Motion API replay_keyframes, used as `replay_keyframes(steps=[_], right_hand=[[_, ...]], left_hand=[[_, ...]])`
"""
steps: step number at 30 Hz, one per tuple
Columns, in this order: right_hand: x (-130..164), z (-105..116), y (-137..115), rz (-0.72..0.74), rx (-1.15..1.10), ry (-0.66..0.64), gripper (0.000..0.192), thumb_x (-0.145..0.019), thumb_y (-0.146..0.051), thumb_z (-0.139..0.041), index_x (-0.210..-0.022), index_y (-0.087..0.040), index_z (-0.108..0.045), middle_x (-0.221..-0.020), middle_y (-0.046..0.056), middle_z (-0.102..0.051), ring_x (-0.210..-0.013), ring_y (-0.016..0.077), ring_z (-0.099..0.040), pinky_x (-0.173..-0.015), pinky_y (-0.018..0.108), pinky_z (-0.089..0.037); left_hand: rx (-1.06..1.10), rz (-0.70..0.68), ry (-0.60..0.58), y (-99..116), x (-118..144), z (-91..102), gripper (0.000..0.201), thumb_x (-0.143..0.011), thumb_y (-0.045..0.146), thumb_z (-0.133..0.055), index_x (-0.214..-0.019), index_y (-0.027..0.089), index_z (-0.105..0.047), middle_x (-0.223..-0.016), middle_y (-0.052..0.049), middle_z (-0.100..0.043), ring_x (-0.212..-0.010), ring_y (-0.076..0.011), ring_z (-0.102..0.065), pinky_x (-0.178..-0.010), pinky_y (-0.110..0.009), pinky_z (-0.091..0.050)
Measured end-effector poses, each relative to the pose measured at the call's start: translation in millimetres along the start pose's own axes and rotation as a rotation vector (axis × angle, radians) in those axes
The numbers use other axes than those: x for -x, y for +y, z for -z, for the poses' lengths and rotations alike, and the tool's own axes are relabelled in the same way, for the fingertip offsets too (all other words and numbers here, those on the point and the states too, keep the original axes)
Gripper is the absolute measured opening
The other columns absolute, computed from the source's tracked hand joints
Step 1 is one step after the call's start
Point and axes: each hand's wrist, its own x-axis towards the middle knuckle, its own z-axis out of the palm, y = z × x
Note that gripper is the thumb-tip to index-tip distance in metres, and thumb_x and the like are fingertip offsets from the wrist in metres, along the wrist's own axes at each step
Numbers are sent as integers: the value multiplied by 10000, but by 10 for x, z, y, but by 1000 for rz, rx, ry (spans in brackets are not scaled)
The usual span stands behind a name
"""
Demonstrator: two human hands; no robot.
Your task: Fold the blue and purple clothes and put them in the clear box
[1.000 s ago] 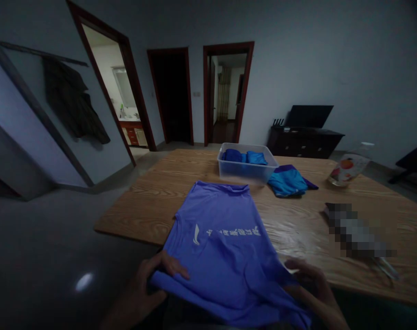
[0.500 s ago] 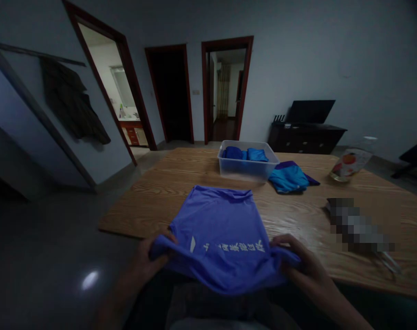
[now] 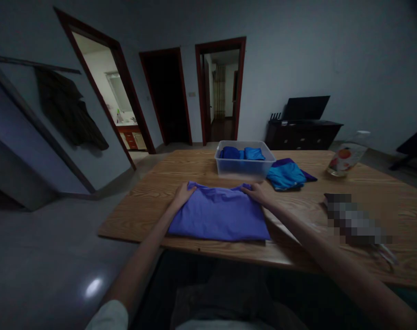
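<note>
A purple shirt (image 3: pixel 220 215) lies folded over on the wooden table in front of me, its fold running along the near side. My left hand (image 3: pixel 185 192) grips the shirt's far left corner. At the far right corner, my right hand (image 3: pixel 255 192) pinches the cloth with its fingers closed. The white lettering on the shirt is out of sight. Just beyond the shirt stands a clear plastic bin (image 3: pixel 244 167) with rolled or folded blue clothes (image 3: pixel 232 153) inside.
Right of the bin lie blue and purple garments (image 3: pixel 286 176) in a pile. A clear jug with a fruit print (image 3: pixel 347 158) stands at the table's (image 3: pixel 142 201) right back, and a pixelated object (image 3: pixel 356 222) lies nearer. The table's front edge is close to my body.
Both hands have moved away from me, carrying the shirt's near edge to its far edge. The shirt now lies doubled and its lettering is covered.
</note>
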Motion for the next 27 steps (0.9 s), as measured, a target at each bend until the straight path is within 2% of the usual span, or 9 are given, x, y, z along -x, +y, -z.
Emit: replay_keyframes(steps=[4, 7, 10, 13, 15, 18, 22, 25, 27], right_hand=[[-106, -29, 79, 13, 262, 55, 319, -1036, -447, -662, -933, -151, -720, -921, 80, -760, -868, 213, -701, -874, 372, -569], [-57, -42, 60, 60, 419, 99, 248, -1065, -296, -581, -1112, -99, -724, -1109, 189, -757, -1032, 285, -712, -993, 459, -537], [68, -63, -15, 187, 520, 105, 388, -1092, -229, -437, -1348, -43, -664, -1374, 298, -668, -1296, 379, -627, -1134, 526, -451], [211, -131, -66, 361, 571, 20, 455, -1139, -320, -398, -1481, -121, -622, -1561, 218, -592, -1492, 358, -493, -1279, 513, -341], [285, -204, -47, 441, 589, -54, 487, -1151, -392, -415, -1548, -176, -593, -1637, 154, -555, -1550, 328, -450, -1332, 499, -292], [333, -305, 55, 463, 612, -117, 561, -1154, -433, -405, -1638, -172, -517, -1691, 150, -510, -1573, 334, -452, -1344, 530, -297], [312, -362, 198, 447, 631, -128, 598, -1163, -449, -358, -1672, -158, -479, -1708, 160, -490, -1600, 328, -440, -1346, 536, -317], [300, -372, 232, 445, 640, -120, 616, -1169, -475, -320, -1684, -170, -463, -1720, 154, -475, -1610, 331, -427, -1349, 547, -310], [315, -368, 219, 450, 644, -112, 628, -1172, -482, -303, -1691, -162, -453, -1724, 160, -466, -1609, 339, -427, -1349, 558, -303]], left_hand=[[-112, 2, 14, -99, -128, -163, 236, -1063, 330, -676, -1139, 117, -746, -1168, -131, -793, -1096, -241, -754, -1059, -438, -575], [-164, -40, 34, -102, -126, -195, 287, -1111, 351, -587, -1192, 121, -739, -1201, -171, -779, -1155, -260, -737, -1076, -407, -557], [-202, -139, 61, -43, -48, -179, 363, -1133, 379, -518, -1361, 156, -691, -1393, -181, -707, -1341, -272, -656, -1190, -402, -487], [-240, -267, 12, 9, 80, -187, 410, -1081, 444, -624, -1427, 232, -685, -1586, -132, -594, -1543, -297, -486, -1344, -453, -324], [-266, -305, -38, 13, 153, -226, 433, -1062, 447, -653, -1441, 242, -695, -1663, -134, -528, -1616, -337, -390, -1382, -525, -243], [-277, -323, -105, -15, 190, -301, 436, -1103, 396, -565, -1487, 220, -673, -1669, -159, -523, -1599, -340, -427, -1352, -560, -305], [-258, -399, -137, -39, 133, -328, 391, -1117, 383, -545, -1447, 237, -694, -1644, -105, -560, -1537, -273, -511, -1335, -463, -354], [-246, -431, -154, -11, 97, -288, 350, -1123, 358, -530, -1366, 197, -725, -1500, -113, -682, -1393, -238, -637, -1253, -383, -455], [-254, -440, -157, 35, 103, -250, 345, -1127, 322, -512, -1364, 183, -720, -1421, -118, -730, -1330, -234, -673, -1233, -383, -474]])
